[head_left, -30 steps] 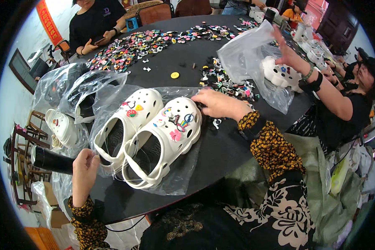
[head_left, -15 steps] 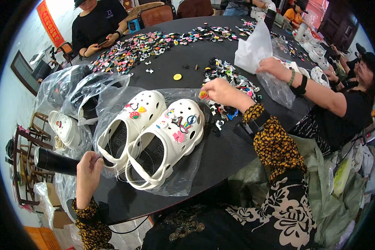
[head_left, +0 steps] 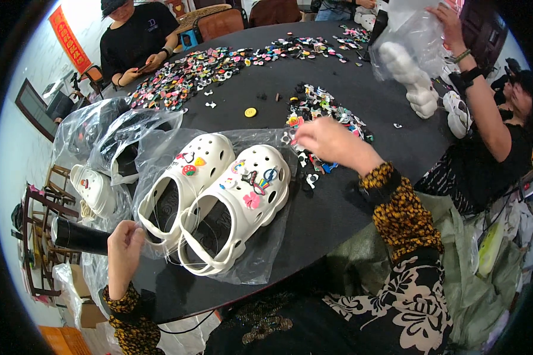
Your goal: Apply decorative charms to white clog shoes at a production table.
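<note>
Two white clogs (head_left: 219, 201) with coloured charms on their toes lie side by side on a clear plastic bag (head_left: 260, 260) on the black round table (head_left: 337, 219). My left hand (head_left: 124, 251) is at the near table edge, fingers curled on the bag's edge beside the left clog's heel strap. My right hand (head_left: 331, 142), blurred, hovers over a small pile of loose charms (head_left: 317, 106) just right of the clog toes. Whether its fingers hold a charm is unclear.
More clogs in crumpled clear bags (head_left: 100, 154) lie at the left. A wide band of coloured charms (head_left: 201, 68) covers the far side. A person on the right lifts a bag with white clogs (head_left: 411, 65). Another person (head_left: 136, 41) sits at the far left.
My right hand has moved off the right clog's toe and out to the charm pile. The person on the right has raised their bag of clogs higher. My left hand has stayed put.
</note>
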A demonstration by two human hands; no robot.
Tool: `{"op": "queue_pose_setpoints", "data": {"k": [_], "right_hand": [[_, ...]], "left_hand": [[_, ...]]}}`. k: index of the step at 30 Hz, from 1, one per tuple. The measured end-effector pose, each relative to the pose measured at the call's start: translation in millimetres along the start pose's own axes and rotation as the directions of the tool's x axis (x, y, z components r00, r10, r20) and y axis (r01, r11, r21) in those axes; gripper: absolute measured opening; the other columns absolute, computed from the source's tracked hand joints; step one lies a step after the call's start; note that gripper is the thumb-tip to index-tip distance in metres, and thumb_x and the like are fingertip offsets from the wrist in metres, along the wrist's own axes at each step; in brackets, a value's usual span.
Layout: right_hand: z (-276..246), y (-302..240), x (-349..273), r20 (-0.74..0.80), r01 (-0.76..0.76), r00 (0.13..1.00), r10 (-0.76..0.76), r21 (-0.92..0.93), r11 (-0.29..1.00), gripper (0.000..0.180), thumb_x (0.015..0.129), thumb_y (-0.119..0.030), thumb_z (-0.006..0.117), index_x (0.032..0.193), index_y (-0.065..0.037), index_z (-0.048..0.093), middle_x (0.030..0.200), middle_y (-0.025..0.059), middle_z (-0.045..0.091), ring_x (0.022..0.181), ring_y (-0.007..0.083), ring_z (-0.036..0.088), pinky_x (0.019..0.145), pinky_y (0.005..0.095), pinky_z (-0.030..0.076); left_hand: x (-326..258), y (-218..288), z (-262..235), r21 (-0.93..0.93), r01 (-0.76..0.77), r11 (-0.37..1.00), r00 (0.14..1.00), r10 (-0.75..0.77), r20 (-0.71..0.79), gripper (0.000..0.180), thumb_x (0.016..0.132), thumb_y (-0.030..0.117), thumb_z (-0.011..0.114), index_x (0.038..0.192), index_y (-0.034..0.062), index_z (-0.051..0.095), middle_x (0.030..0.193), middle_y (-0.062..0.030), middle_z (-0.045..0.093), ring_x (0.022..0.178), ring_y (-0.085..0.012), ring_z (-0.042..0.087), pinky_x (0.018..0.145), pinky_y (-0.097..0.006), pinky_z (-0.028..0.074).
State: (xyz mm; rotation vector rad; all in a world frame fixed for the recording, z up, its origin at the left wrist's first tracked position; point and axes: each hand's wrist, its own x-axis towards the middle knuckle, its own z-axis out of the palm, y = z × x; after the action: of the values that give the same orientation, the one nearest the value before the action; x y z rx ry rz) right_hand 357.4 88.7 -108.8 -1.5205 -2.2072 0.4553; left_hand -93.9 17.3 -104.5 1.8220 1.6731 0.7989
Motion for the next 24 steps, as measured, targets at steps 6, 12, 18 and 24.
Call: {"op": "queue_pose_setpoints", "data": {"k": [6, 12, 18, 24], "right_hand": [[18, -31, -45, 0.268, 0.115, 0.955, -0.127, 0.061, 0.991, 0.018, 0.082, -0.014, 0.062, 0.093, 0.0, 0.065, 0.082, 0.0176, 0.067, 0.078, 0.0325, 0.066, 0.07, 0.0397, 0.051], [35, -47, -83, 0.25, 0.099, 0.959, -0.132, 0.141, 0.985, 0.031, 0.082, -0.016, 0.065, 0.109, -0.002, 0.059, 0.09, 0.0184, 0.063, 0.084, 0.0339, 0.063, 0.072, 0.0404, 0.05], [50, -57, -98, 0.163, 0.188, 0.969, -0.185, -0.001, 0.982, 0.041, 0.078, -0.016, 0.071, 0.115, -0.005, 0.057, 0.087, 0.0131, 0.053, 0.081, 0.0322, 0.057, 0.073, 0.0399, 0.048], [63, -63, -91, 0.078, 0.259, 0.964, -0.254, -0.065, 0.964, 0.026, 0.078, -0.012, 0.07, 0.102, -0.007, 0.06, 0.086, 0.0101, 0.056, 0.079, 0.0316, 0.06, 0.071, 0.0396, 0.05]], "left_hand": [[16, -6, -14, -0.027, 0.007, 1.0, 1.0, -0.007, -0.016, 0.022, 0.092, 0.014, 0.055, 0.106, -0.0035, 0.055, 0.08, 0.0001, 0.056, 0.07, -0.005, 0.048, 0.06, -0.021, 0.04], [33, -11, -27, -0.199, 0.056, 0.978, 0.992, -0.077, -0.102, 0.035, 0.094, 0.023, 0.054, 0.116, -0.0048, 0.054, 0.095, -0.0038, 0.057, 0.082, -0.0089, 0.052, 0.069, -0.024, 0.044], [50, -43, -17, -0.287, 0.092, 0.953, 0.983, -0.132, -0.125, 0.035, 0.092, 0.023, 0.057, 0.11, -0.0065, 0.056, 0.083, -0.0035, 0.06, 0.072, -0.0099, 0.054, 0.065, -0.024, 0.045], [56, -30, -22, -0.361, 0.236, 0.902, 0.968, -0.185, 0.168, 0.037, 0.09, 0.028, 0.059, 0.105, -0.006, 0.061, 0.081, -0.0012, 0.058, 0.071, -0.0096, 0.052, 0.064, -0.025, 0.043]]}}
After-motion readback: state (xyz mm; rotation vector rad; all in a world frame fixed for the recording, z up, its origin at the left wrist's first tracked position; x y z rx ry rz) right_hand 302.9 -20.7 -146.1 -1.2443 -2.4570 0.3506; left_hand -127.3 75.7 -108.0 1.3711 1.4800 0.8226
